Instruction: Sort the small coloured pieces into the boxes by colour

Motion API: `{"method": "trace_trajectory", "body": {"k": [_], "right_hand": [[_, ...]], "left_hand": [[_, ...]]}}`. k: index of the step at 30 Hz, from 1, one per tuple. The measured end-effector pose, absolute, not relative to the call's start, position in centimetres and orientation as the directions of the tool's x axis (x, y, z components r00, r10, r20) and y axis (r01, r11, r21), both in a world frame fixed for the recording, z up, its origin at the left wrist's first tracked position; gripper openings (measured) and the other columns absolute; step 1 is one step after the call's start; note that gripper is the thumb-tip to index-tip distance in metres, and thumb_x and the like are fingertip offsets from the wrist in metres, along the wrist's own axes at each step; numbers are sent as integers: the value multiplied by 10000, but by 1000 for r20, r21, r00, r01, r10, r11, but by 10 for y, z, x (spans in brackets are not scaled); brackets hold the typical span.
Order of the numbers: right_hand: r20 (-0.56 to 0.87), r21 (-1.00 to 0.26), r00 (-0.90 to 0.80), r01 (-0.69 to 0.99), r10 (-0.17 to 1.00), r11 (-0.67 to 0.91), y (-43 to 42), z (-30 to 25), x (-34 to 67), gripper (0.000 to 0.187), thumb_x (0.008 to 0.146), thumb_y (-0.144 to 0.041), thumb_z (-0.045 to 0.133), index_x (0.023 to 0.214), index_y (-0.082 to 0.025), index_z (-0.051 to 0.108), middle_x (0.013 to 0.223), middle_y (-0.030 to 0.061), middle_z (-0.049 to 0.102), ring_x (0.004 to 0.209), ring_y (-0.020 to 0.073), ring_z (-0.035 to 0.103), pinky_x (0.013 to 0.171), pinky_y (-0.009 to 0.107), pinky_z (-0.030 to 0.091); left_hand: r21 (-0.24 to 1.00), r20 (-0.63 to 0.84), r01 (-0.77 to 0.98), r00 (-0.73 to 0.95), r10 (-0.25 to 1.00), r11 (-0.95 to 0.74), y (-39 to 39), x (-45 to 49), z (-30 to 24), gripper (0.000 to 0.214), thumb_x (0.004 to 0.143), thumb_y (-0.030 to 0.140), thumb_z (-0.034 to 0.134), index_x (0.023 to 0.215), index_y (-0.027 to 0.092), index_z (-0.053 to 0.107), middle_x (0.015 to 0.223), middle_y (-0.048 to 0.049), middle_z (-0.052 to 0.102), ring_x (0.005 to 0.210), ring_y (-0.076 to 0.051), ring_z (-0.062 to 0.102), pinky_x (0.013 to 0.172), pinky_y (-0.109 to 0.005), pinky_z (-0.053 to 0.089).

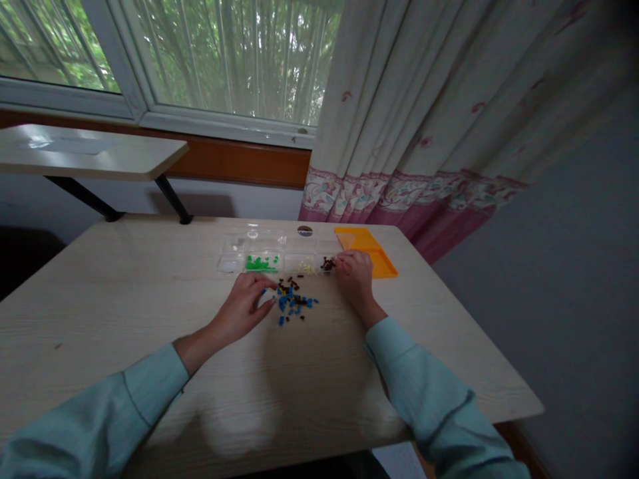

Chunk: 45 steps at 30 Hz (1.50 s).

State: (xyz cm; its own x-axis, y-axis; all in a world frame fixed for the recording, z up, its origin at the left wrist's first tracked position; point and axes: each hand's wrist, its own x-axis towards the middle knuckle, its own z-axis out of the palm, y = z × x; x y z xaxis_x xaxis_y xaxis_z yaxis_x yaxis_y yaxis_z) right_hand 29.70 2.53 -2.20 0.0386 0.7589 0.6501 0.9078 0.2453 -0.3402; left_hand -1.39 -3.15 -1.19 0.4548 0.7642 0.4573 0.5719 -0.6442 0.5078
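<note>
Two hands rest on the table. L hand has its fingers bent a bit & close together, tips touching the left edge of the bead pile. The pile is blue w/ some dark bits, just right of those tips. Can't tell if a bead is pinched. R hand has its fingers curled in, tips at the brown beads in the clear tray; can't tell if it grips one. Green beads sit in the tray just past the L fingertips. An orange lid lies just behind the R fingers.
</note>
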Motion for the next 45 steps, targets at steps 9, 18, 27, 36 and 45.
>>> {"method": "trace_trajectory", "body": {"k": [9, 18, 27, 36, 45], "right_hand": [[681, -284, -158, 843, 715, 456, 11, -7, 279, 124, 886, -281, 618, 829, -233, 717, 914, 44, 688, 937, 221, 557, 874, 404, 393], [674, -178, -397, 731, 622, 659, 3, -5, 267, 75, 869, -273, 657, 844, -244, 721, 910, 35, 706, 970, 215, 577, 903, 399, 429], [657, -192, -384, 747, 649, 636, 4, -6, 266, 100, 877, -278, 648, 832, -232, 724, 892, 36, 710, 957, 215, 576, 899, 395, 426], [633, -206, -389, 749, 669, 630, 3, -5, 265, 139, 897, -287, 609, 845, -238, 728, 898, 46, 705, 961, 215, 571, 903, 400, 421], [615, -206, -400, 750, 679, 628, 3, -4, 264, 159, 910, -295, 595, 845, -236, 728, 881, 46, 705, 947, 211, 576, 910, 398, 423]], "left_hand": [[369, 356, 524, 684, 637, -768, -35, -12, -7, 458, 891, 319, 637, 1341, 317, 556, 1434, -99, 423, 1319, -313, 382, 1098, -527, 353], [389, 361, 424, 746, 559, -817, -38, -12, -6, 318, 896, 311, 630, 1211, 274, 640, 1446, -104, 433, 1350, -315, 369, 1107, -529, 354], [416, 346, 416, 750, 563, -809, -40, -11, -3, 190, 898, 306, 620, 1065, 237, 676, 1396, -111, 476, 1324, -311, 402, 1093, -509, 367], [439, 327, 413, 754, 569, -798, -42, -11, 0, 175, 898, 340, 626, 1024, 227, 669, 1362, -110, 507, 1314, -294, 421, 1096, -498, 372], [449, 324, 420, 746, 582, -789, -42, -9, 1, 114, 887, 299, 636, 965, 222, 670, 1328, -97, 528, 1288, -282, 442, 1093, -481, 373]]}}
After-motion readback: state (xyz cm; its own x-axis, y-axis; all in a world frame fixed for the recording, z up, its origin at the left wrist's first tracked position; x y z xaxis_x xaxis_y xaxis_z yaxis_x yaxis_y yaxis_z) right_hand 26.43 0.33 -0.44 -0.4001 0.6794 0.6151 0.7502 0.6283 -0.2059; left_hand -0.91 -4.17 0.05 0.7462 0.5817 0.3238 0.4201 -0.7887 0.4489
